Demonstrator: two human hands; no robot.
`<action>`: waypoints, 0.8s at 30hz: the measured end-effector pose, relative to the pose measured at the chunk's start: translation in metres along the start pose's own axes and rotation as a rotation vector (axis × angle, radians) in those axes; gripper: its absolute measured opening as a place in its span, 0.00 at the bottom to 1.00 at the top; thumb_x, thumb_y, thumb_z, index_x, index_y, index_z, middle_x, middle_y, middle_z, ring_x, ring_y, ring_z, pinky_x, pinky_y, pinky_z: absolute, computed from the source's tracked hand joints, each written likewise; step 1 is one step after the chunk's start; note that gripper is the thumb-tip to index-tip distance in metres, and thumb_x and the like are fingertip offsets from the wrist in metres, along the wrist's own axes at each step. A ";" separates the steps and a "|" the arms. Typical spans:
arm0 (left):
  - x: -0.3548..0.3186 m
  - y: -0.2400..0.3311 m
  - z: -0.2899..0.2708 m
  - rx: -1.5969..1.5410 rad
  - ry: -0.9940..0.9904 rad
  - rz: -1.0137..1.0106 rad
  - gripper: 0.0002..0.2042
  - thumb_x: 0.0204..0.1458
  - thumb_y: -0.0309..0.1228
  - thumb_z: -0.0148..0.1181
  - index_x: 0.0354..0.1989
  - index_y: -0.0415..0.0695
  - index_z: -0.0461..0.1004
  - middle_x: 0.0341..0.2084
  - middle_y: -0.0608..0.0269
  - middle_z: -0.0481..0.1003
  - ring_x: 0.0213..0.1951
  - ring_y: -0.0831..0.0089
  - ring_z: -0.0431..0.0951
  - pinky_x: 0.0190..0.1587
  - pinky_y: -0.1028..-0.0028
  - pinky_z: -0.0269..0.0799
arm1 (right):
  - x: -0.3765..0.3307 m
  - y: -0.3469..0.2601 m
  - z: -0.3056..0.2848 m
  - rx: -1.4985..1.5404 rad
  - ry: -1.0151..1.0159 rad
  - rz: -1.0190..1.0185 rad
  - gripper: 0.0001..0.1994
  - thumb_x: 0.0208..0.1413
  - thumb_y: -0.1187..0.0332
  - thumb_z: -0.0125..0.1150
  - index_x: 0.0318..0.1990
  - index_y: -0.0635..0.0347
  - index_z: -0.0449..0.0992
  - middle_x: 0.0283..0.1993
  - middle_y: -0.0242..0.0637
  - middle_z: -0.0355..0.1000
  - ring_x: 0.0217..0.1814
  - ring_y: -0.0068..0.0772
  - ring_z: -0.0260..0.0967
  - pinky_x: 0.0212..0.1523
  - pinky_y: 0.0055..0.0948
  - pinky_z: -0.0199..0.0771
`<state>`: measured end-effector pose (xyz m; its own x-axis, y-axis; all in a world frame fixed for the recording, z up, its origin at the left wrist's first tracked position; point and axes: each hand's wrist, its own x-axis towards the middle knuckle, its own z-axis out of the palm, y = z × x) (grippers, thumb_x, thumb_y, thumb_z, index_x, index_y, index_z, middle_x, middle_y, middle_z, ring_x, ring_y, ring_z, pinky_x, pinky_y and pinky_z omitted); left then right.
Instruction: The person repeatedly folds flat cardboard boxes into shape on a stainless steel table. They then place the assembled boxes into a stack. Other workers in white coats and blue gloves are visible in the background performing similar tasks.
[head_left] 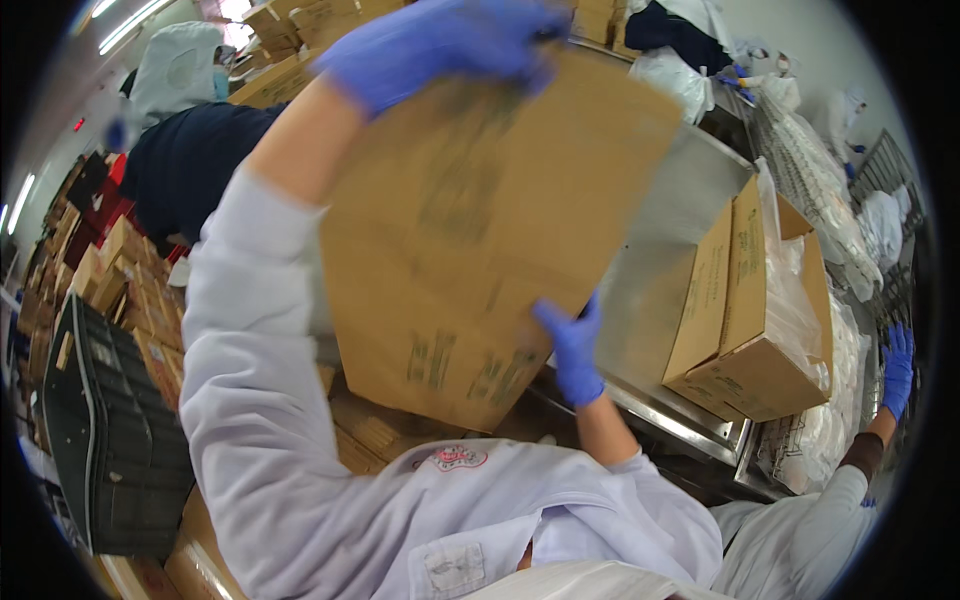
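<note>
While the flat cardboard box [480, 240] hung tilted at picture centre, the right hand [573, 350] pinched its lower edge at five o'clock, and the left hand [440, 45] clamped its top edge at twelve. Beyond, at three o'clock, an open carton [750, 310] lined with plastic sat on the steel desk [670, 230].

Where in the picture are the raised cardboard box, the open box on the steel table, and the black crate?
raised cardboard box [480, 250], head view, middle of its broad face
open box [755, 370], head view, front side panel
black crate [115, 440], head view, its slatted side
</note>
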<state>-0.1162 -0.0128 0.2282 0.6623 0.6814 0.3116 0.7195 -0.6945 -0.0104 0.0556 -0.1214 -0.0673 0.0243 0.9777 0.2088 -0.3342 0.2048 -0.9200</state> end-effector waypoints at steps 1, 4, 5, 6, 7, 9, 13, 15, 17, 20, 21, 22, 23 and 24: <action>0.024 0.020 -0.005 0.316 0.185 0.086 0.30 0.37 0.35 0.64 0.52 0.40 0.64 0.42 0.52 0.71 0.43 0.61 0.72 0.47 0.66 0.66 | 0.021 -0.008 0.001 0.054 0.056 -0.063 0.32 0.41 0.68 0.68 0.54 0.63 0.60 0.50 0.41 0.65 0.50 0.32 0.64 0.50 0.29 0.65; 0.045 0.053 0.004 0.159 0.558 0.318 0.25 0.45 0.34 0.61 0.52 0.40 0.64 0.45 0.48 0.69 0.47 0.56 0.70 0.53 0.65 0.64 | 0.109 -0.021 -0.014 0.181 0.156 -0.105 0.23 0.46 0.70 0.63 0.50 0.66 0.63 0.47 0.41 0.67 0.45 0.32 0.67 0.44 0.29 0.69; 0.039 0.057 0.022 -0.100 0.632 0.381 0.25 0.45 0.34 0.61 0.52 0.40 0.64 0.44 0.48 0.69 0.48 0.56 0.69 0.53 0.65 0.63 | 0.138 -0.014 -0.027 0.213 0.112 -0.040 0.24 0.47 0.70 0.63 0.51 0.66 0.61 0.46 0.42 0.67 0.43 0.32 0.68 0.44 0.28 0.70; 0.025 0.059 0.042 -0.220 0.524 0.282 0.30 0.40 0.38 0.64 0.53 0.40 0.64 0.44 0.51 0.70 0.46 0.61 0.71 0.50 0.67 0.65 | 0.166 -0.006 -0.047 0.247 0.075 0.009 0.25 0.48 0.69 0.62 0.53 0.67 0.60 0.44 0.42 0.68 0.42 0.32 0.68 0.43 0.27 0.70; 0.010 0.058 0.074 -0.357 0.412 0.205 0.36 0.34 0.41 0.67 0.54 0.41 0.63 0.45 0.55 0.71 0.44 0.66 0.73 0.47 0.68 0.67 | 0.193 0.015 -0.082 0.196 0.116 0.023 0.29 0.48 0.67 0.62 0.55 0.66 0.56 0.47 0.45 0.66 0.45 0.36 0.67 0.45 0.30 0.69; -0.036 0.055 0.143 -0.395 0.205 0.018 0.42 0.34 0.48 0.68 0.58 0.42 0.59 0.53 0.50 0.64 0.54 0.63 0.65 0.56 0.69 0.60 | 0.228 0.072 -0.139 0.087 0.164 0.042 0.37 0.47 0.62 0.63 0.60 0.66 0.48 0.52 0.52 0.62 0.51 0.42 0.64 0.50 0.35 0.66; -0.144 0.078 0.323 -0.210 -0.430 -0.706 0.64 0.22 0.69 0.60 0.65 0.44 0.33 0.63 0.39 0.36 0.63 0.37 0.36 0.55 0.34 0.35 | 0.164 0.140 -0.077 -1.011 0.185 0.404 0.55 0.41 0.49 0.65 0.65 0.62 0.29 0.66 0.61 0.33 0.68 0.60 0.31 0.61 0.58 0.37; -0.147 0.099 0.371 0.417 -0.263 -0.602 0.45 0.40 0.49 0.60 0.64 0.45 0.44 0.60 0.37 0.46 0.60 0.38 0.47 0.56 0.44 0.50 | 0.150 0.145 -0.076 -0.992 0.280 0.351 0.55 0.40 0.49 0.65 0.65 0.62 0.30 0.66 0.59 0.34 0.69 0.58 0.31 0.61 0.60 0.35; -0.144 0.099 0.418 0.588 -0.042 -0.589 0.35 0.45 0.41 0.55 0.62 0.43 0.50 0.57 0.36 0.54 0.55 0.38 0.59 0.50 0.48 0.61 | 0.139 0.153 -0.079 -0.950 0.353 0.280 0.53 0.43 0.49 0.63 0.65 0.62 0.30 0.67 0.56 0.35 0.69 0.56 0.31 0.61 0.60 0.34; -0.148 0.133 0.393 0.473 -0.093 -0.578 0.29 0.46 0.35 0.52 0.59 0.41 0.55 0.50 0.37 0.62 0.48 0.40 0.66 0.43 0.53 0.68 | 0.121 0.154 -0.106 -0.631 0.272 0.162 0.46 0.49 0.47 0.55 0.65 0.60 0.33 0.68 0.52 0.36 0.69 0.51 0.34 0.63 0.55 0.36; -0.147 0.135 0.370 0.447 -0.106 -0.525 0.28 0.46 0.34 0.52 0.58 0.41 0.56 0.49 0.39 0.63 0.47 0.42 0.67 0.41 0.55 0.69 | 0.109 0.146 -0.116 -0.342 0.127 0.140 0.44 0.51 0.45 0.51 0.65 0.59 0.35 0.68 0.50 0.36 0.69 0.50 0.35 0.63 0.53 0.37; -0.144 0.132 0.336 0.426 -0.113 -0.464 0.27 0.46 0.34 0.51 0.57 0.40 0.57 0.48 0.40 0.63 0.45 0.44 0.69 0.40 0.57 0.70 | 0.102 0.137 -0.120 -0.050 -0.014 0.108 0.42 0.53 0.43 0.47 0.65 0.58 0.36 0.68 0.49 0.37 0.69 0.49 0.36 0.64 0.51 0.37; -0.141 0.129 0.295 0.409 -0.124 -0.401 0.26 0.46 0.33 0.51 0.56 0.40 0.57 0.46 0.41 0.64 0.44 0.46 0.70 0.38 0.59 0.71 | 0.094 0.125 -0.118 0.036 0.069 0.146 0.41 0.54 0.41 0.43 0.66 0.57 0.36 0.68 0.49 0.37 0.69 0.48 0.37 0.63 0.50 0.39; -0.130 0.116 0.236 0.307 -0.106 -0.405 0.24 0.46 0.32 0.51 0.55 0.42 0.59 0.42 0.46 0.67 0.39 0.57 0.72 0.34 0.64 0.70 | 0.082 0.112 -0.114 0.118 0.151 0.192 0.40 0.54 0.39 0.40 0.66 0.55 0.37 0.68 0.49 0.37 0.69 0.48 0.38 0.63 0.49 0.41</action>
<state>-0.0693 -0.1274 -0.0378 0.3242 0.9122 0.2506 0.9401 -0.2812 -0.1926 0.1276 -0.0127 -0.1909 0.0868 0.9959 -0.0257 -0.4537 0.0166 -0.8910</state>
